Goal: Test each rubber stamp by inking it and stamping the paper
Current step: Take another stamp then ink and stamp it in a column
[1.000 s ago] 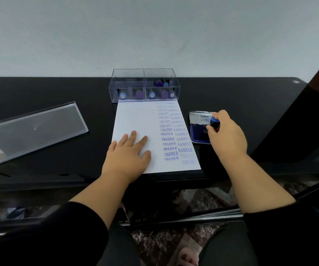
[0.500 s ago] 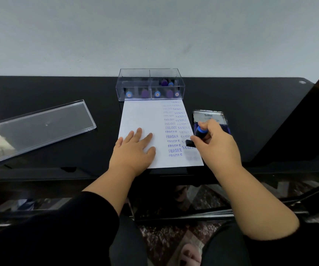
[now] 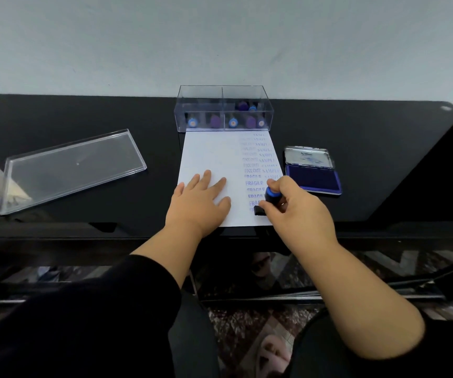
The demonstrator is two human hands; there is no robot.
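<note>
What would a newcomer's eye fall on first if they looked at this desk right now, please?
Probably the white paper at the centre of the black desk, its right side lined with blue SAMPLE and FRAGILE prints. The right hand presses a blue-knobbed stamp near its lower right corner while the left hand lies flat on the sheet. Right of it sits the open ink pad.

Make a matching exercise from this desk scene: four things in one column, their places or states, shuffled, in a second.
Things:
1. clear plastic lid
2. blue ink pad in its open tin
3. blue-knobbed black rubber stamp
4. left hand

States:
A. held by the right hand on the white paper sheet
B. lying far left on the desk
C. flat on the sheet
D. right of the sheet

Pairs: 1-B, 2-D, 3-A, 4-C
</note>
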